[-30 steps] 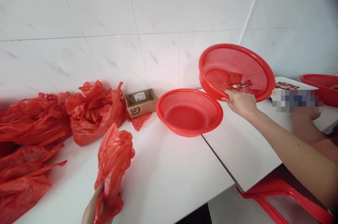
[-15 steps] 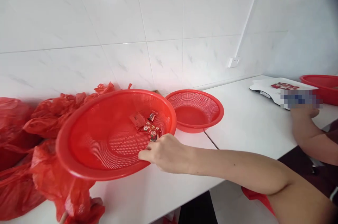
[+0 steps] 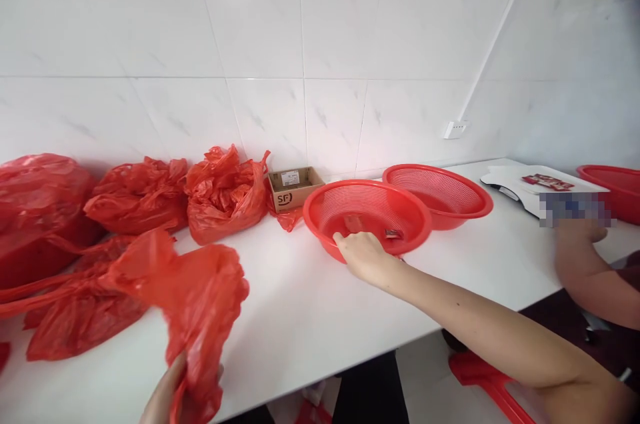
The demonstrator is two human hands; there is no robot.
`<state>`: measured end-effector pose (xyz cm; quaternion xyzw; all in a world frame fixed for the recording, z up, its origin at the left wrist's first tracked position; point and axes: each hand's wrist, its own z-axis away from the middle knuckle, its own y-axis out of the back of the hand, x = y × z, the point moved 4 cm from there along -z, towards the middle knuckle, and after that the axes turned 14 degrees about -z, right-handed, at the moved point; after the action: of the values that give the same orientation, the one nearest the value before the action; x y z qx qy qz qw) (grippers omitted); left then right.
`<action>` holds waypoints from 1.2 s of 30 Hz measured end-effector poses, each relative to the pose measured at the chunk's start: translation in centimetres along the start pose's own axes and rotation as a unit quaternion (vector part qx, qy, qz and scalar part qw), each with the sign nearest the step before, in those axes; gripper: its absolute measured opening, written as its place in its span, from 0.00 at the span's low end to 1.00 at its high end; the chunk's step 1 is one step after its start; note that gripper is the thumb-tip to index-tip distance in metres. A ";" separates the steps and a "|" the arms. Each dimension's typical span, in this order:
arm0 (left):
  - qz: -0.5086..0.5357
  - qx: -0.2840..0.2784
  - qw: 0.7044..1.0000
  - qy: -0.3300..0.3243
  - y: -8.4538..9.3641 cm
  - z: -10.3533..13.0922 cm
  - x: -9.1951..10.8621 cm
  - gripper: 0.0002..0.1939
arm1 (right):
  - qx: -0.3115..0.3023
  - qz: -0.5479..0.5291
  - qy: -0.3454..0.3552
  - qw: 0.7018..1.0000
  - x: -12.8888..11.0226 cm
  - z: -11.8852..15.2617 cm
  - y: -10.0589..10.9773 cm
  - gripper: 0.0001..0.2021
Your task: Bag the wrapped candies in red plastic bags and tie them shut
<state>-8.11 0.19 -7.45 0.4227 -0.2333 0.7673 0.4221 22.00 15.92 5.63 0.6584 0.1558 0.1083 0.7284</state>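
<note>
My right hand [image 3: 363, 255] is closed on the near rim of a round red plastic colander [image 3: 325, 205] standing on the white table. Inside it lie a small wrapped packet [image 3: 393, 234] and a flat reddish packet [image 3: 353, 223]; my hand may hide more. At the lower left, my left hand [image 3: 167, 392] is wrapped round a crumpled red plastic bag [image 3: 206, 307], held up above the table's front. What the bag contains, if anything, cannot be seen.
Several red bags [image 3: 227, 201] line the wall on the left. Beside them stands a cardboard box [image 3: 295, 194]. A second red colander [image 3: 463, 207] adjoins mine. Further right are a white scale [image 3: 505, 177] with packets and a co-worker's arm [image 3: 585, 257]. A red stool [image 3: 493, 387] is below.
The colander, earlier raised and tilted toward me, has moved right and down to the table with my right hand on its rim. My left hand has lifted the red bag. The view has shifted left.
</note>
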 end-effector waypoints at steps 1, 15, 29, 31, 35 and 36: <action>-0.013 0.001 1.000 -0.004 -0.8 0.6 0.3 0.19 | -0.004 -0.001 -0.011 1.000 0.4 0.1 -0.3 0.19; -0.158 -0.176 0.959 -0.158 -6.3 2.9 3.7 0.24 | 0.264 -0.262 0.349 0.860 -7.1 5.9 2.5 0.10; 0.157 -0.056 0.986 -0.033 -1.6 -1.7 4.1 0.08 | -0.231 -0.128 0.161 0.951 -5.7 2.7 -7.3 0.17; 0.162 -0.049 0.985 -0.020 -1.1 -2.0 4.6 0.09 | -0.236 -0.173 0.161 0.943 -4.8 3.1 -6.6 0.18; 0.105 -0.059 0.990 -0.068 -1.6 -1.6 5.2 0.12 | -0.215 -0.281 0.143 0.924 -3.7 2.7 -5.6 0.35; 0.050 -0.061 0.991 -0.104 -1.9 -1.5 5.2 0.22 | -0.213 -0.298 0.130 0.921 -3.5 2.5 -5.6 0.40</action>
<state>-8.68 4.63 -3.82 0.4617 -0.3435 0.7235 0.3812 19.35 11.75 0.59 0.3908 0.4114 0.0020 0.8234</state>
